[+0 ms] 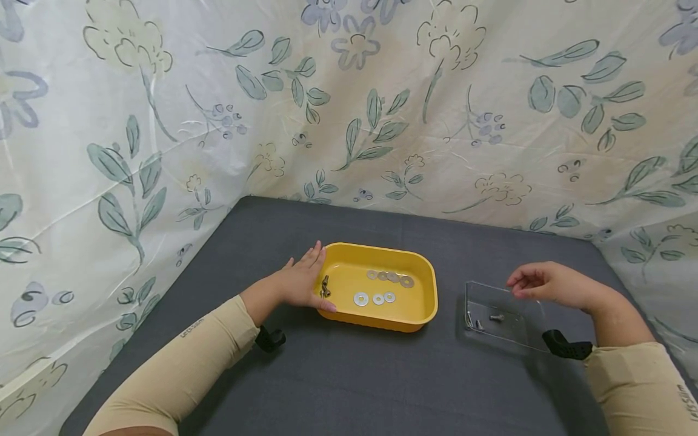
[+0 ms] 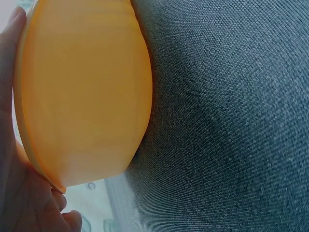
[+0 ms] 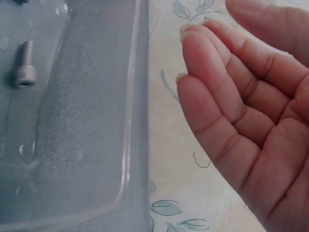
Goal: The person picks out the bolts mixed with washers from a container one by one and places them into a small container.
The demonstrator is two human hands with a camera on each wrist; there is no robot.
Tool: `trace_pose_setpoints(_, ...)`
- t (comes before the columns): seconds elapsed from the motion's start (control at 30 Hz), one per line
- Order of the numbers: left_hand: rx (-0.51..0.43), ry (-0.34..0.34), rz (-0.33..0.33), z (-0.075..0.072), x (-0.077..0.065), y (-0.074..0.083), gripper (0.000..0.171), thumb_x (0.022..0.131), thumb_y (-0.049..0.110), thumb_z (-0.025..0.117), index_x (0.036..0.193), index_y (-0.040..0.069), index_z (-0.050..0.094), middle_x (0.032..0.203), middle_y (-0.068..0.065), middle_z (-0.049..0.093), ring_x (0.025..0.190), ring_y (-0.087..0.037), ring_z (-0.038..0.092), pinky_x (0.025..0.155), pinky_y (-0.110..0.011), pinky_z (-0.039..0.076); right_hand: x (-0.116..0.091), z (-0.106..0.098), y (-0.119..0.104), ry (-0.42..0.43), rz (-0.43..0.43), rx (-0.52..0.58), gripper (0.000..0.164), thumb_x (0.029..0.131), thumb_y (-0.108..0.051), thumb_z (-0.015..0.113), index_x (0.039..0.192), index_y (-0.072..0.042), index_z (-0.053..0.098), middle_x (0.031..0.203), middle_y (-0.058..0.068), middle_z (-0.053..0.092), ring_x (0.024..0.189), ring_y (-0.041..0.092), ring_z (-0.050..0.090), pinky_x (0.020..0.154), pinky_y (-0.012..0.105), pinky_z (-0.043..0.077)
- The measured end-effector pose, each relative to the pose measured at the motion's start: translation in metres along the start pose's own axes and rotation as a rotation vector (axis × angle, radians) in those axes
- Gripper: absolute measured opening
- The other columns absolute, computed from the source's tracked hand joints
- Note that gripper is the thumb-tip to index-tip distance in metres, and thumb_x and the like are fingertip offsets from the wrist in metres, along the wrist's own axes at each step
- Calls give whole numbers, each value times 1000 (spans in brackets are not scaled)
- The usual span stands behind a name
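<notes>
My left hand (image 1: pixel 297 281) rests spread against the left end of a yellow tray (image 1: pixel 425 290), its thumb near the front rim and fingers toward the back. Inside that tray lie several flat washers (image 1: pixel 361 298) in two rough rows, and a small cluster of screws (image 1: pixel 325 287) by the hand. Above the back right part of a clear plastic box (image 1: pixel 512 330), my right hand (image 1: pixel 561 287) hovers with loosely bent fingers and nothing visible between them. A socket-head screw (image 3: pixel 26 67) lies in the box, with a few more small metal pieces (image 1: pixel 474 323) at its left end.
A dark grey cloth (image 1: pixel 382 381) covers the table. Floral curtains (image 1: pixel 376 121) stand behind and along both sides. Grey cloth lies between the yellow tray and the clear box. Black wrist straps (image 1: pixel 567 346) sit by both sleeves.
</notes>
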State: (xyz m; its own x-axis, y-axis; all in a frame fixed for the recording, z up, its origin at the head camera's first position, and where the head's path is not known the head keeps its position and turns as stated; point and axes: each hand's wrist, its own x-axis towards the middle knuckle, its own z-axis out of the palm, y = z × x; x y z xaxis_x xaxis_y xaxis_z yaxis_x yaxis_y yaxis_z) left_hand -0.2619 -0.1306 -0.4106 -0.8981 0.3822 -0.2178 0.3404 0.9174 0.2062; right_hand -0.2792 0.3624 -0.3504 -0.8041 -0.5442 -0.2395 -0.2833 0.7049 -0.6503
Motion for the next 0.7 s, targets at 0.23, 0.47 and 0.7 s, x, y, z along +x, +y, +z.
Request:
trace_pose_setpoints(0.23, 5, 1, 0, 0, 1, 0, 133, 56, 86, 49, 145, 9, -12, 148, -6, -23, 139, -23, -6, 106, -56, 11, 2, -4, -5, 24, -28, -1, 30, 87, -23, 62, 107, -1, 58, 98, 10, 63, 87, 15, 61, 72, 32, 50)
trace_pose_setpoints(0.47, 11, -3, -4, -1, 1, 1, 133, 56, 86, 49, 145, 9, -11, 148, -6, -24, 139, -23, -6, 106, -56, 11, 12, -10, -19, 14, -120, 12, 28, 89, -20, 60, 109, -1, 57, 99, 9, 62, 88, 11, 61, 73, 28, 51)
trace_pose_setpoints(0.7, 4, -5, -11, -1, 2, 2, 133, 56, 86, 50, 145, 9, -11, 148, -5, -23, 139, -22, -6, 106, -56, 10, 32, -11, -40, 7, -144, 19, 27, 87, -22, 63, 107, -5, 58, 99, 10, 61, 88, 15, 60, 74, 28, 51)
